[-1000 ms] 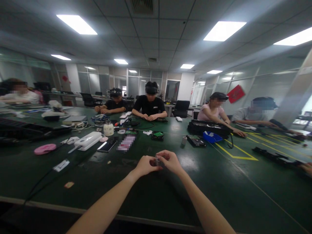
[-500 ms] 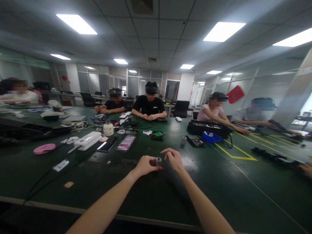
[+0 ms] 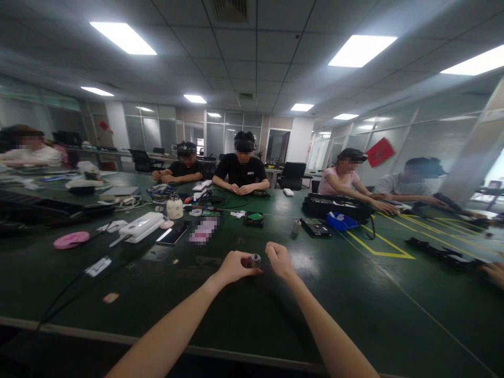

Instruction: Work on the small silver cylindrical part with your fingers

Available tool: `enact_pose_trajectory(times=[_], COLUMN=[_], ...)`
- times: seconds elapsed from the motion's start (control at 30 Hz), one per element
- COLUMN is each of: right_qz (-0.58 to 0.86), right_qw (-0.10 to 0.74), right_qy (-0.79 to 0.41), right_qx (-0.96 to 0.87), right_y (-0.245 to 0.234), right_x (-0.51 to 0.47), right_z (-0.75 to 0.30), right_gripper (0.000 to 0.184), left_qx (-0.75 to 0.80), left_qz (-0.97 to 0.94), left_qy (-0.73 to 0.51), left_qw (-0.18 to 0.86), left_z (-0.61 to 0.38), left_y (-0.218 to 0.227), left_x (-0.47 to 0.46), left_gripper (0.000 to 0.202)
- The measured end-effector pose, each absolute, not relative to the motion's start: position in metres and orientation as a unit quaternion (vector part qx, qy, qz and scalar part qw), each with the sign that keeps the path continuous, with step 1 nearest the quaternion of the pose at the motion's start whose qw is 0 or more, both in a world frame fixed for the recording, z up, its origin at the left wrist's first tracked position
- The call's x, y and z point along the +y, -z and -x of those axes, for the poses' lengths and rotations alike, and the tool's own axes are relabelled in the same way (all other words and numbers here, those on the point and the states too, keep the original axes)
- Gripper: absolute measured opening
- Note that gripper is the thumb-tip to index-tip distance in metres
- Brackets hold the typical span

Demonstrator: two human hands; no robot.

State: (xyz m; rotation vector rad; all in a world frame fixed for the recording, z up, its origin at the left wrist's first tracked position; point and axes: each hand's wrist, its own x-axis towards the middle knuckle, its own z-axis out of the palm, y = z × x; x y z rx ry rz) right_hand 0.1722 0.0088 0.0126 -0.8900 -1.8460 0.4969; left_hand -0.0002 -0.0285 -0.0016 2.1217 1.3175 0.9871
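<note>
Upright on the green table stands a small grey metal cylinder with a dark stub on top (image 3: pixel 255 260), perhaps a small motor. My left hand (image 3: pixel 235 266) is closed around its left side, the thumb in front. My right hand (image 3: pixel 279 259) is held just to the right of the cylinder, apart from it. Its fingers are curled in, and whatever is inside them, if anything, is hidden. Farther back on the right stands a similar small metal cylinder (image 3: pixel 296 227), beside a hard drive (image 3: pixel 316 228).
On the left lie a white power strip (image 3: pixel 142 227), a phone (image 3: pixel 172 233) and a pink tape roll (image 3: pixel 71 240). An opened drive with a green board (image 3: pixel 254 218) lies ahead. Right are a blue bin (image 3: pixel 342 221) and yellow tape lines (image 3: pixel 386 255). Several people sit around the table (image 3: pixel 189 315).
My right hand's forefinger was stretched out toward the cylinder and is now curled in. My left hand and the cylinder have stayed put. A co-worker's arm at the right has shifted.
</note>
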Motion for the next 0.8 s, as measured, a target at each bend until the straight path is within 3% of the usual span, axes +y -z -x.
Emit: enact_pose_trajectory(times=[0.2,0.4,0.67,0.8], right_qz=[0.324,0.315,0.359,0.403], right_qw=[0.473,0.430,0.517,0.414], right_qy=[-0.231,-0.184,-0.220,-0.228], right_qx=[-0.786,-0.826,-0.745,-0.784], right_y=[-0.020,-0.025,-0.010,0.010], right_x=[0.000,-0.008,0.020,0.038], right_z=[-0.170,-0.169,-0.180,-0.198], right_gripper=[0.021,0.010,0.015,0.011], left_qx=[0.481,0.483,0.471,0.470], left_qz=[-0.763,-0.760,-0.766,-0.765], left_qy=[-0.364,-0.370,-0.371,-0.373], left_qw=[0.230,0.228,0.232,0.233], left_z=[0.001,0.001,0.000,0.001], left_y=[0.004,0.005,0.004,0.005], left_x=[-0.026,-0.026,-0.028,-0.028], left_gripper=[0.036,0.034,0.034,0.035])
